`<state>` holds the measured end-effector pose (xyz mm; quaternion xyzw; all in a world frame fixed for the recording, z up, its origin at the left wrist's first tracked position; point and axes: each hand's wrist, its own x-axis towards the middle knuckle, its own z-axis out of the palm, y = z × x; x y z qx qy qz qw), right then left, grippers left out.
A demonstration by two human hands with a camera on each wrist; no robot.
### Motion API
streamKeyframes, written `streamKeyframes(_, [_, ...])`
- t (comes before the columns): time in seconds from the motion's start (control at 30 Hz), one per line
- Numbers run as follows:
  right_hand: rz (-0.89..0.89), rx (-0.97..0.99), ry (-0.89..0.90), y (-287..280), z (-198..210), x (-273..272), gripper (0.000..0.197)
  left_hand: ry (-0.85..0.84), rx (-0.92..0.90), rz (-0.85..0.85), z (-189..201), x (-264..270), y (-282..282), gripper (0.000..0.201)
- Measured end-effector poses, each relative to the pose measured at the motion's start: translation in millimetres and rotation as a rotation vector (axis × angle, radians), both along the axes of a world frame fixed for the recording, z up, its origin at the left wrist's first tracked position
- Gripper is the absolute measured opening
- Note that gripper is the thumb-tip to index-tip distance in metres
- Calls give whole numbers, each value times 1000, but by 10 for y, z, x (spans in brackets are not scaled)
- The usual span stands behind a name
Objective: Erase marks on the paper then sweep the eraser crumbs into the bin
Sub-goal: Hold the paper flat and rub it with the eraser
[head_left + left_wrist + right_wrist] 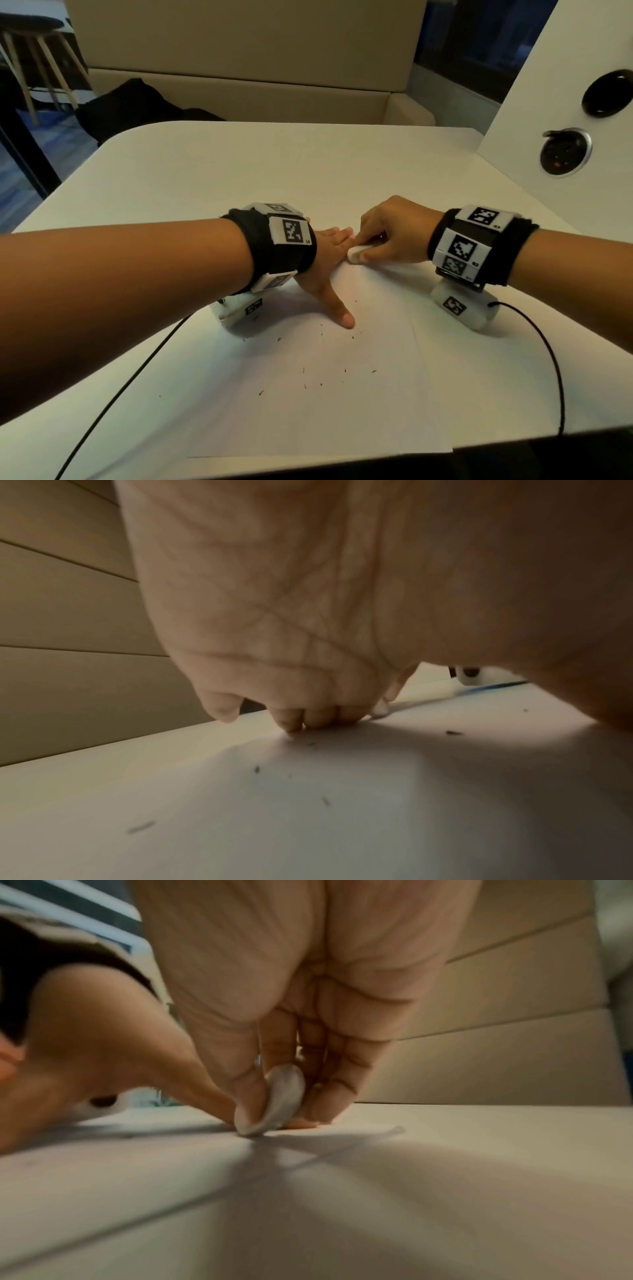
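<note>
A: Nearest us?
B: Dark crumbs point(305, 377) scattered over the white paper point(342, 411); sweeping looks still ahead, I'd say.
A: And further out?
B: Left hand point(325, 267) lies flat, fingers spread, pinning the paper. Right hand point(394, 233) pinches a worn white eraser point(356, 255) at the far edge. Erasing step, I judge; no bin visible.

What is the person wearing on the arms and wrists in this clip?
Both forearms are bare, with no sleeves. Each wrist carries a black fabric band set with white square tags printed with black-and-white block patterns. A white camera pod hangs under each wrist, and a thin black cable trails from each.
</note>
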<state>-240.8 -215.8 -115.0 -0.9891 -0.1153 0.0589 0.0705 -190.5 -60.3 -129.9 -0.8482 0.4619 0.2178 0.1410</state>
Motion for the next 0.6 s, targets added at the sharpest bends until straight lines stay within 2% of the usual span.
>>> streamKeyframes(0.13, [53,57,260,83,26,-209,31,-27,27,2,26,-29,-7,136])
streamKeyframes(0.17, [60,68,279,94,25,-228,33,-32,33,3,26,-30,-9,136])
streamKeyframes(0.27, [15,38,140,39,16,-93,36,-30,36,1,32,-34,-5,135])
streamKeyframes(0.37, [-29,-37,1,-19,4,4,27,-24,26,-4,43,-48,-2,133])
streamKeyframes(0.43, [-7,-27,73,0,26,-68,26,-31,32,-7,49,-53,-8,133])
streamKeyframes(0.53, [47,-45,241,81,60,-189,40,-24,37,-2,40,-43,-8,134])
streamKeyframes(0.6, [49,-70,208,84,70,-135,43,-27,37,0,28,-38,-9,135])
